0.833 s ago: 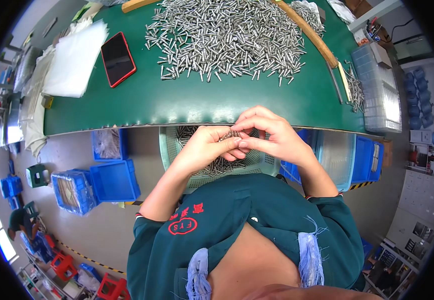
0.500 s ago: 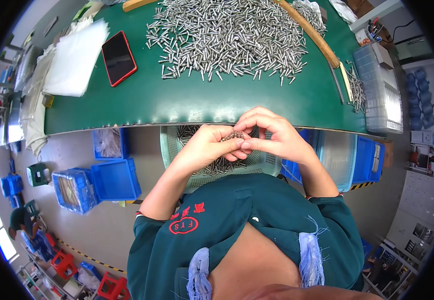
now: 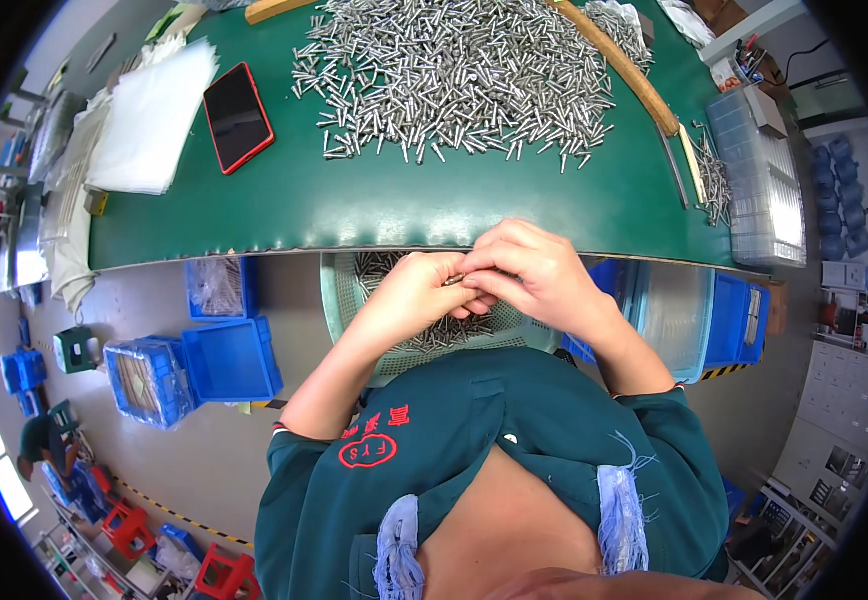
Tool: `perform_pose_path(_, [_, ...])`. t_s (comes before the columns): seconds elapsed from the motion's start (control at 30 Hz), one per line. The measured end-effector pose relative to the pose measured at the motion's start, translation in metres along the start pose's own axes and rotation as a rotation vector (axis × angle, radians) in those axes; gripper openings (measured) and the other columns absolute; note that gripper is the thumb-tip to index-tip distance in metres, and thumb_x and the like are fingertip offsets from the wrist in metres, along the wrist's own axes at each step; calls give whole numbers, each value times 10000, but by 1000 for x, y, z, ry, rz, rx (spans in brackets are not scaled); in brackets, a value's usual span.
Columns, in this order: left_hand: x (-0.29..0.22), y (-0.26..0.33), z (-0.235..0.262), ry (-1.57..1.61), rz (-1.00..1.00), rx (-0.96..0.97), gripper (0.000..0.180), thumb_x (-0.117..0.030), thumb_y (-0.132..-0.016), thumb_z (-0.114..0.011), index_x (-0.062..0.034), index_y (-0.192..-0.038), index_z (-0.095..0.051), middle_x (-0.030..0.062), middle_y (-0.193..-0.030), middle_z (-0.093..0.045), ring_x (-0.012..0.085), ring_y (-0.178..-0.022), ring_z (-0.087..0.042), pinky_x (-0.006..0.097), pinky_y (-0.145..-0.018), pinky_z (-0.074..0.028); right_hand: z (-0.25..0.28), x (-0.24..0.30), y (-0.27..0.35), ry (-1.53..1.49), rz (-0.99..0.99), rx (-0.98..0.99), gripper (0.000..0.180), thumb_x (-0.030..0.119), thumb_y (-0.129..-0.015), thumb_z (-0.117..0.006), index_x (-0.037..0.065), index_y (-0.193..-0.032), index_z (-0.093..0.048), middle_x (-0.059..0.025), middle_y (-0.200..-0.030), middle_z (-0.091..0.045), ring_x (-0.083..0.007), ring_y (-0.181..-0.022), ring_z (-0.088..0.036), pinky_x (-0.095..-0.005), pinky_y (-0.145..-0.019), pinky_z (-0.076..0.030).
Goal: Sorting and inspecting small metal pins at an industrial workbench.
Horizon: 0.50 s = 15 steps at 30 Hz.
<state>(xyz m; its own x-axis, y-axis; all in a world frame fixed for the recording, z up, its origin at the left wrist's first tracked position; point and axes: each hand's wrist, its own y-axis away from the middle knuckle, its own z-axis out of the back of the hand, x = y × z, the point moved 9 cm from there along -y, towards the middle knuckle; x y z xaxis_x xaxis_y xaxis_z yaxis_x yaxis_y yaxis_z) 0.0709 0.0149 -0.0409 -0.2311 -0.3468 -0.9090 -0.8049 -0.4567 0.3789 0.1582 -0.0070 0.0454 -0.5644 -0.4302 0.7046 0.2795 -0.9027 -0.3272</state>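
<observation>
Some metal pins [image 3: 454, 281], barely visible, sat grasped in left hand [image 3: 409, 292] above pale green basket [image 3: 335, 305]; right hand [image 3: 544, 280] had just folded fingers over pins exposed moments earlier, own hold not discernible; handling apparently continued, pin count unverifiable

I see room for a hand to pass along the near strip of the green table [image 3: 354, 212]; behind it, the heap of metal pins [image 3: 464, 90] blocks the middle, flanked by the phone [image 3: 238, 117] and wooden bar [image 3: 622, 65].
</observation>
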Motion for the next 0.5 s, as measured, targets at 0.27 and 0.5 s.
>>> perform_pose_path(0.27, [-14, 18, -10, 154, 61, 210, 210, -116, -920, -615, 34, -1067, -610, 101, -928, -700, 122, -830, -661, 243, -729, -533, -35, -43, 27, -1065, -652, 24, 109, 94, -912, -628, 15, -985, -651, -35, -913, -639, -103, -795, -601, -258, -677, -499])
perform_pose_path(0.5, [-27, 22, 16, 97, -51, 68, 212, -65, -955, -523, 45, -1108, -619, 122, -925, -697, 140, -832, -667, 254, -748, -539, -85, -51, 50, -1986, -908, -10, 197, 219, -976, -554, 38, -1046, -587, -42, -896, -610, -101, -771, -583, -190, -607, -476])
